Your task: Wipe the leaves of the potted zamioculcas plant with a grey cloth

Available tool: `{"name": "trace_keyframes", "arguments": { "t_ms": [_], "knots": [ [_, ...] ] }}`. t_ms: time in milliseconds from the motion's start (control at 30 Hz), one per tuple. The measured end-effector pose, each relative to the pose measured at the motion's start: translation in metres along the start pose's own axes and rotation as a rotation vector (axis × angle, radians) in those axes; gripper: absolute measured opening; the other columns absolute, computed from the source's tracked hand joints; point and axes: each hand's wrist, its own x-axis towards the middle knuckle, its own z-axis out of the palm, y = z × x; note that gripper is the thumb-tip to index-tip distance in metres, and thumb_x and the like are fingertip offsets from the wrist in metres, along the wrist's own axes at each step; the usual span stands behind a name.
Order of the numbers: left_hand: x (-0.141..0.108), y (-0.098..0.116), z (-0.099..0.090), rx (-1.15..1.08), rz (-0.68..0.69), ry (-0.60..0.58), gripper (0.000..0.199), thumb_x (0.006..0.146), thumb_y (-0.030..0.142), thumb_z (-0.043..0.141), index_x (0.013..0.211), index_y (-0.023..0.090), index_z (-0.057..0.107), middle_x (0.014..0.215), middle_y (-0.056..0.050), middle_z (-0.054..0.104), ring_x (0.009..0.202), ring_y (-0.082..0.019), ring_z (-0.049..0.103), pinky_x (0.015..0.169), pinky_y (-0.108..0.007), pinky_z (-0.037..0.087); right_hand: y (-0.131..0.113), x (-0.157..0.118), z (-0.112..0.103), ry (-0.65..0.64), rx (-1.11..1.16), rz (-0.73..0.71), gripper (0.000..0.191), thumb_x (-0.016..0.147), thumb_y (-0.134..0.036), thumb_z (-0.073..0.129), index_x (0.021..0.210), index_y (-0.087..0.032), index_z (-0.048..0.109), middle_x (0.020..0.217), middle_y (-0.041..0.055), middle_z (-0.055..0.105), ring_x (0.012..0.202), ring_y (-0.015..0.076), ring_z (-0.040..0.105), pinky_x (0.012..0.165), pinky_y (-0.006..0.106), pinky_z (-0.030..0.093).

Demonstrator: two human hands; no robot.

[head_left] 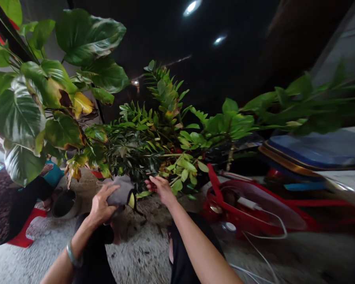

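My left hand (102, 204) is closed round a soft grey cloth (121, 191) with a dark edge; its exact kind does not show. A yellow-green patch (131, 200) shows at the cloth's right end. To the right, my right hand (162, 189) has its fingers curled in beside the lower leaves; whatever is between the fingertips, if anything, is too small to make out. Leafy green plants (154, 138) stand in front of both hands. A pale green sprig (185, 169) hangs just above my right hand.
Large leaves (85, 37), some yellowed and brown, rise at the left. Behind them a person (1, 205) sits by a red stool (26, 228) and a dark pot (65, 204). At right stand a red basket-like container (254, 221), a white cable (279, 221) and a blue-topped object (313, 148).
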Motion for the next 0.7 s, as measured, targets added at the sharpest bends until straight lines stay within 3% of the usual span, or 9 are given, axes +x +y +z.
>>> {"name": "trace_keyframes", "arguments": {
  "t_ms": [133, 200, 300, 400, 467, 500, 567, 633, 700],
  "knots": [
    [0.049, 0.014, -0.036, -0.006, 0.023, 0.456, 0.058, 0.072, 0.020, 0.075, 0.130, 0.024, 0.070, 0.141, -0.010, 0.064, 0.135, -0.031, 0.058, 0.119, -0.049, 0.041, 0.001, 0.002, 0.001, 0.000, 0.007, 0.007, 0.027, 0.065, -0.038, 0.085, 0.072, -0.019, 0.066, 0.066, 0.0054, 0.076, 0.048, 0.0134, 0.063, 0.042, 0.022, 0.049],
    [0.070, 0.018, -0.041, 0.001, 0.004, 0.529, 0.058, 0.073, 0.022, 0.075, 0.131, 0.023, 0.069, 0.140, -0.010, 0.064, 0.133, -0.030, 0.058, 0.120, -0.049, 0.040, 0.001, 0.003, 0.004, -0.004, 0.008, 0.015, 0.027, 0.065, -0.038, 0.085, 0.072, -0.019, 0.067, 0.066, 0.0053, 0.077, 0.048, 0.0132, 0.063, 0.042, 0.022, 0.050],
    [0.064, 0.012, -0.020, 0.009, -0.021, 0.317, 0.062, 0.068, 0.014, 0.074, 0.129, 0.024, 0.071, 0.138, -0.009, 0.066, 0.131, -0.030, 0.060, 0.117, -0.049, 0.044, 0.001, 0.002, 0.007, 0.001, 0.011, 0.027, 0.025, 0.065, -0.036, 0.085, 0.071, -0.019, 0.067, 0.066, 0.0052, 0.076, 0.048, 0.0136, 0.063, 0.041, 0.022, 0.049],
    [0.021, -0.001, 0.008, 0.018, -0.036, -0.039, 0.068, 0.059, 0.006, 0.073, 0.126, 0.024, 0.074, 0.140, -0.010, 0.066, 0.127, -0.033, 0.064, 0.111, -0.050, 0.050, 0.000, 0.001, 0.005, -0.001, 0.007, 0.021, 0.024, 0.066, -0.035, 0.084, 0.073, -0.019, 0.068, 0.066, 0.0049, 0.076, 0.048, 0.0143, 0.064, 0.041, 0.023, 0.049],
    [-0.001, -0.004, 0.012, 0.004, -0.045, -0.088, 0.070, 0.058, 0.005, 0.074, 0.124, 0.027, 0.075, 0.139, -0.009, 0.067, 0.125, -0.035, 0.065, 0.108, -0.051, 0.053, -0.001, 0.001, 0.003, -0.008, 0.001, 0.017, 0.024, 0.067, -0.036, 0.084, 0.074, -0.018, 0.069, 0.067, 0.0051, 0.076, 0.048, 0.0143, 0.064, 0.042, 0.023, 0.049],
    [-0.004, -0.002, 0.008, -0.006, -0.034, -0.033, 0.069, 0.059, 0.006, 0.074, 0.124, 0.028, 0.075, 0.139, -0.008, 0.067, 0.127, -0.035, 0.064, 0.109, -0.051, 0.052, -0.001, 0.002, 0.002, -0.010, -0.001, 0.016, 0.025, 0.067, -0.036, 0.084, 0.074, -0.018, 0.068, 0.067, 0.0052, 0.076, 0.048, 0.0141, 0.064, 0.042, 0.023, 0.048],
    [0.007, 0.009, -0.009, -0.019, 0.014, 0.199, 0.065, 0.064, 0.010, 0.075, 0.126, 0.028, 0.073, 0.137, -0.008, 0.067, 0.133, -0.035, 0.060, 0.114, -0.051, 0.048, 0.000, 0.003, 0.002, -0.009, -0.005, 0.015, 0.025, 0.066, -0.037, 0.084, 0.073, -0.018, 0.068, 0.067, 0.0056, 0.076, 0.048, 0.0136, 0.063, 0.042, 0.022, 0.048],
    [0.038, 0.027, -0.029, -0.003, 0.055, 0.452, 0.058, 0.072, 0.017, 0.075, 0.130, 0.025, 0.070, 0.138, -0.009, 0.065, 0.136, -0.032, 0.057, 0.119, -0.050, 0.042, 0.001, 0.003, 0.003, -0.008, -0.009, 0.013, 0.026, 0.064, -0.037, 0.083, 0.072, -0.018, 0.067, 0.068, 0.0064, 0.076, 0.049, 0.0132, 0.063, 0.042, 0.022, 0.048],
    [0.073, 0.046, -0.039, 0.014, 0.088, 0.572, 0.058, 0.075, 0.021, 0.077, 0.132, 0.024, 0.068, 0.142, -0.010, 0.061, 0.135, -0.030, 0.057, 0.119, -0.047, 0.041, 0.002, 0.003, 0.006, -0.016, -0.013, 0.011, 0.027, 0.064, -0.038, 0.083, 0.072, -0.018, 0.068, 0.069, 0.0072, 0.077, 0.050, 0.0134, 0.064, 0.043, 0.022, 0.050]
  ]
}}
